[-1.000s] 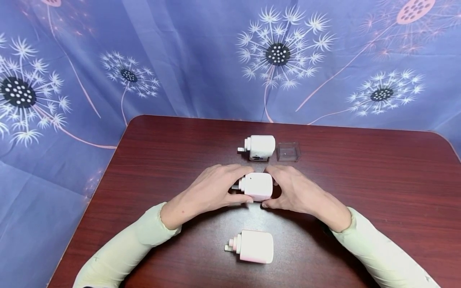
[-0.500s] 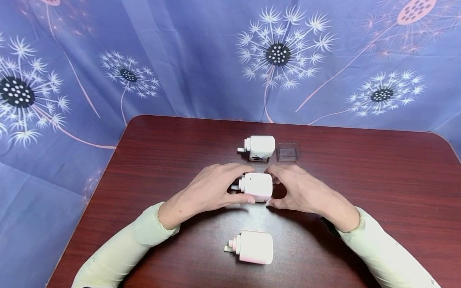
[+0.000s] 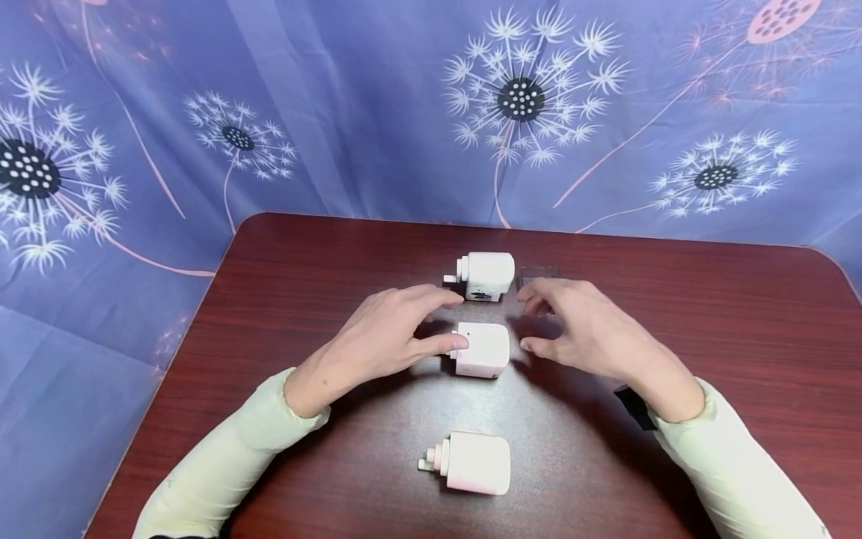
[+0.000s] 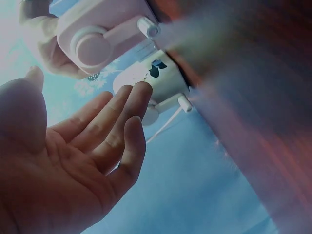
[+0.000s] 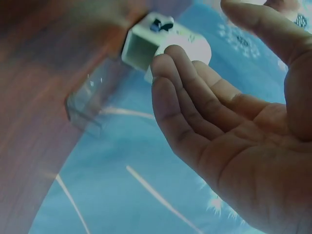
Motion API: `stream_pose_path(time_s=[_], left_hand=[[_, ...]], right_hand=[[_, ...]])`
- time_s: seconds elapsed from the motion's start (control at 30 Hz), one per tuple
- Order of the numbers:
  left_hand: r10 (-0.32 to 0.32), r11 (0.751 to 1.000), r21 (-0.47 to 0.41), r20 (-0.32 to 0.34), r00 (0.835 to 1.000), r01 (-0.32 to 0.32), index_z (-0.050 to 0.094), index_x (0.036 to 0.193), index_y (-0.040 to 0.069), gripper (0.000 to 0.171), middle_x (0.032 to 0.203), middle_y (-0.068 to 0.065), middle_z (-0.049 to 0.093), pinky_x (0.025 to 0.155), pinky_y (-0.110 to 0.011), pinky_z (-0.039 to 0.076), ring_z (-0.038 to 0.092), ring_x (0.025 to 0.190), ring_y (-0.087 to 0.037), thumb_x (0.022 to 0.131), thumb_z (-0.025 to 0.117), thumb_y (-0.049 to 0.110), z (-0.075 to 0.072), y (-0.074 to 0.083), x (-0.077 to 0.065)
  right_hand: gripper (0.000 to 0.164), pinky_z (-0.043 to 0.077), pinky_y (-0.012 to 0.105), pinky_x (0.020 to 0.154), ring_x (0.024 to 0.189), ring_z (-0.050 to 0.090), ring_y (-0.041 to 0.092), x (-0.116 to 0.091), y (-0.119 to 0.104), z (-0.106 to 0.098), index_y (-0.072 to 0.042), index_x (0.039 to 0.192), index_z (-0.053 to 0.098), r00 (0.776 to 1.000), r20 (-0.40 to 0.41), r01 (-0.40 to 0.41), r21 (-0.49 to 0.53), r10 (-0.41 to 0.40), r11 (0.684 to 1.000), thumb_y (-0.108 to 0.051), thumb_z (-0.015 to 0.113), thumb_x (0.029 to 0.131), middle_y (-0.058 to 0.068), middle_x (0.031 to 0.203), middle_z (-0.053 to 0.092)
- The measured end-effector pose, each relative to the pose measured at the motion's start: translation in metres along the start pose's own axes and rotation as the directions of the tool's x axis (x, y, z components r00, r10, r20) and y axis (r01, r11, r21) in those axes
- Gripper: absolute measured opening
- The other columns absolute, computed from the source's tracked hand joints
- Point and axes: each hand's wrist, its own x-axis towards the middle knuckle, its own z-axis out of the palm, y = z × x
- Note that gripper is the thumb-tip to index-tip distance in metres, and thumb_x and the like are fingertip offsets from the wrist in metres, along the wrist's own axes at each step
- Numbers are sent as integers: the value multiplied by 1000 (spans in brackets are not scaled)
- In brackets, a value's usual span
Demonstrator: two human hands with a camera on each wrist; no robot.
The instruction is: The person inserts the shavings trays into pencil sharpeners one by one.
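A white boxy object (image 3: 483,349), with a stubby stepped part on its left side, stands mid-table; the left wrist view shows its pinkish front with a round knob and small spout. At its left is my left hand (image 3: 384,337), fingers loosely extended, the thumb overlapping its top edge in the head view. Whether the thumb touches it, I cannot tell. My right hand (image 3: 592,333) hovers apart on its right, fingers loosely bent around nothing. Behind stands a similar white object (image 3: 490,273) with a dark motif. A clear plastic box (image 3: 539,271) lies beside that, partly hidden by the right hand.
A third similar white object (image 3: 478,464) stands nearer the front of the dark red wooden table (image 3: 310,262). Beyond the table's back edge hangs a blue cloth (image 3: 377,112) printed with dandelions.
Both hands have come away from the middle white object. The left has shifted slightly back and left, the right back and right, now partly covering the clear box. The objects stay in place.
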Motion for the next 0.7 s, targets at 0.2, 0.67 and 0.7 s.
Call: stream_pose_path(time_s=[0.2,0.67,0.7], left_hand=[[-11,1000,4,2,1000,11,62,128,21,61,117,9,64,77,-33,50,61,92,-5,90,48,68,-2,-4,3],[-69,997,-42,-18,997,68,64,124,24,56,115,11,63,72,-30,49,63,88,-3,88,54,66,-4,-17,12],[-73,997,-42,-25,997,72,64,124,25,56,114,12,62,71,-30,49,62,87,-2,87,54,66,-4,-18,13]], right_hand=[[42,51,38,77,87,63,13,0,9,-14,-13,111,62,999,-35,-33,-3,32,999,-21,82,75,-5,95,67],[54,45,39,80,88,56,20,7,21,-21,-8,115,61,986,-138,-104,-99,90,990,-29,84,71,3,104,61],[56,45,40,81,90,56,21,8,22,-21,-8,116,61,985,-144,-107,-102,92,989,-28,84,70,4,106,60]])
